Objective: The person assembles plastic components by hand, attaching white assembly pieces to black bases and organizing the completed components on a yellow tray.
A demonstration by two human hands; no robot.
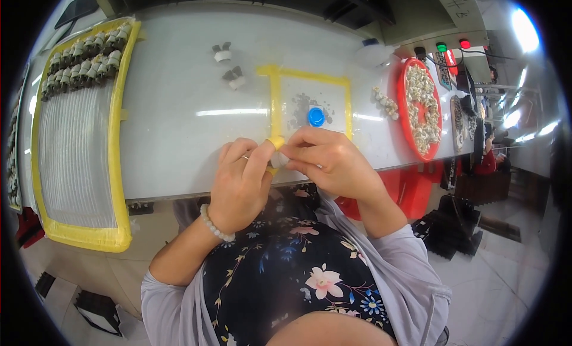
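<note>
Close together at the table's near edge, both my hands pinch a small whitish-grey piece, partly hidden by the fingers. My left hand has yellow coverings on its fingertips and steadies the piece from the left. From the right, my right hand grips it between thumb and forefinger. Just beyond them lies a yellow-taped rectangle with scattered small dark grey flat bits and a round blue cap. Farther left sit two white pieces with dark grey tabs, one behind the other.
At left, a yellow-edged ribbed tray holds rows of white-and-dark parts at its far end. A red round tray of white pieces stands at right, a small cluster beside it. Behind is a machine housing with coloured buttons.
</note>
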